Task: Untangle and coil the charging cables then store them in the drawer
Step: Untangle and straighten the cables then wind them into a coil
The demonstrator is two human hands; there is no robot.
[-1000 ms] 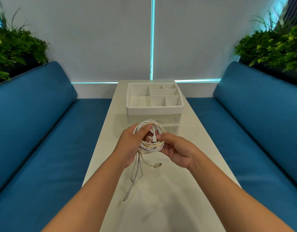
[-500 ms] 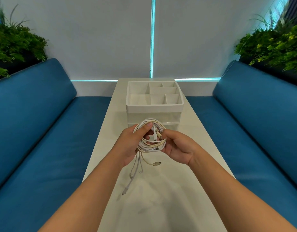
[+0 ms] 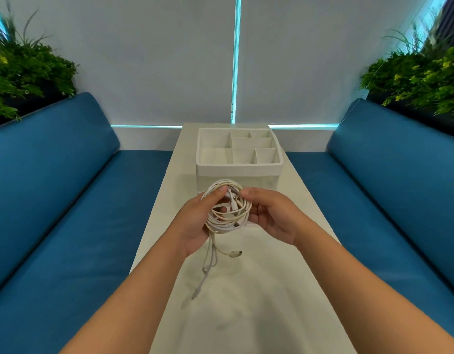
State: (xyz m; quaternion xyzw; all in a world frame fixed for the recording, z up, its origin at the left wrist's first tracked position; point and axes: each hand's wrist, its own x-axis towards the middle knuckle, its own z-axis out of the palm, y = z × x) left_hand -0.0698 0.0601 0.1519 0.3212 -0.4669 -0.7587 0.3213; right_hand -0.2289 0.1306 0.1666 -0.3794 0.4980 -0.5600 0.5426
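Observation:
A bundle of white and cream charging cables (image 3: 227,213) is held in a round coil above the white table (image 3: 246,290). My left hand (image 3: 197,221) grips the coil's left side, thumb over the top loops. My right hand (image 3: 272,215) holds the right side, with its fingertips at the plugs in the middle. Several loose ends hang below the coil; one plug (image 3: 235,254) sticks out to the right, another (image 3: 195,293) lies low near the table. Behind the coil stands a white organiser box (image 3: 238,169) with open compartments on top; my hands and the cables hide most of its drawer front.
Blue padded benches (image 3: 54,200) (image 3: 399,195) run along both sides of the narrow table. Green plants (image 3: 24,72) (image 3: 425,77) stand behind each bench back. A pale wall with a lit vertical strip closes the far end.
Both hands with the coil have stayed in front of the organiser. My right fingers have shifted a little on the coil's right side, toward the plugs in its middle.

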